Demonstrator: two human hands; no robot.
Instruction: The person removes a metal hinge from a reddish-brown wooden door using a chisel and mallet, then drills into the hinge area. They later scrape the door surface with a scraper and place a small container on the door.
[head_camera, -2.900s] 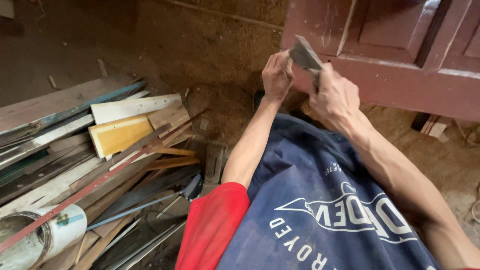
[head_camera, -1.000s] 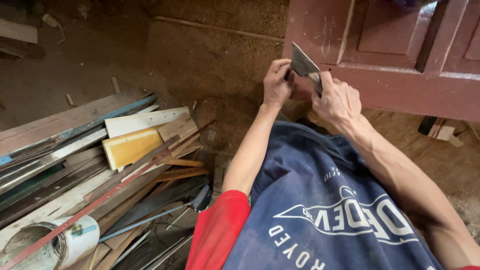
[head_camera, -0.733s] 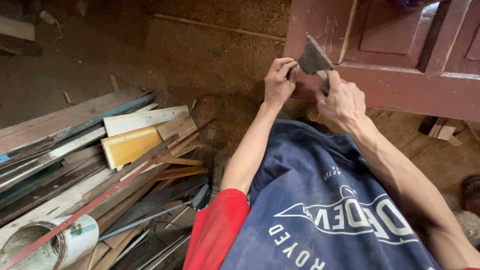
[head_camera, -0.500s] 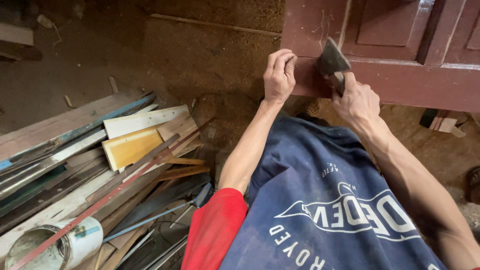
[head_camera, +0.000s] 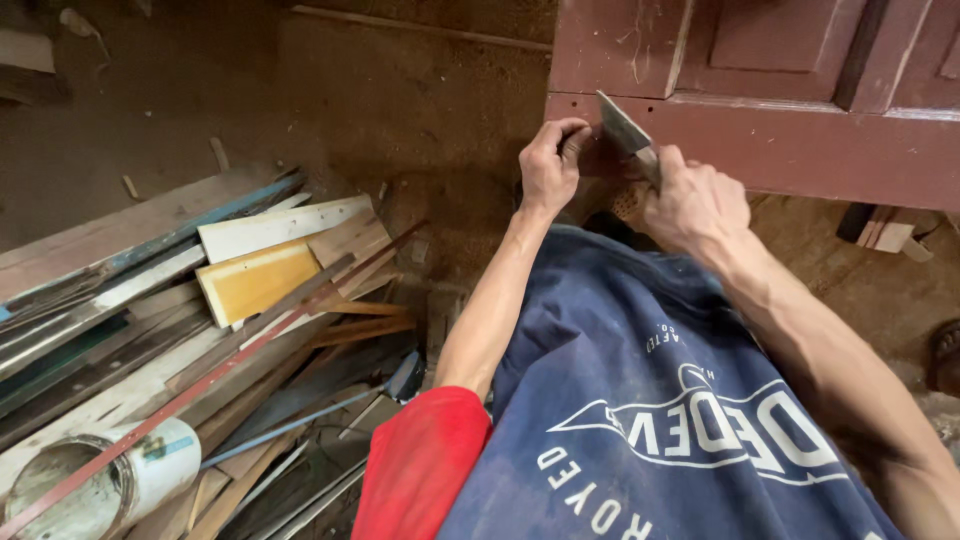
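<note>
The scraper (head_camera: 625, 130), a flat grey metal blade that widens toward its tip, is held by the right hand (head_camera: 695, 205), whose fingers are closed round the handle so that only the blade shows above the knuckles; the blade tilts up and to the left, and its edge lies against the lower rail of the dark red panelled door (head_camera: 800, 140). The left hand (head_camera: 552, 165) is curled into a loose fist just left of the blade, fingertips pressed to the same rail (whether it grips anything I cannot tell). The door's paint is scuffed and scratched, with small holes along the rail. Below both forearms hangs a blue printed shirt (head_camera: 680, 420) with a red sleeve (head_camera: 420, 465). The floor (head_camera: 380, 110) is bare, brown and dusty, strewn with sawdust. To the left, well apart from the hands, lies a heap of wooden offcuts and slats (head_camera: 170, 330), among them a yellow board (head_camera: 255, 285) and a white pipe section (head_camera: 120, 480) at the bottom corner.
</note>
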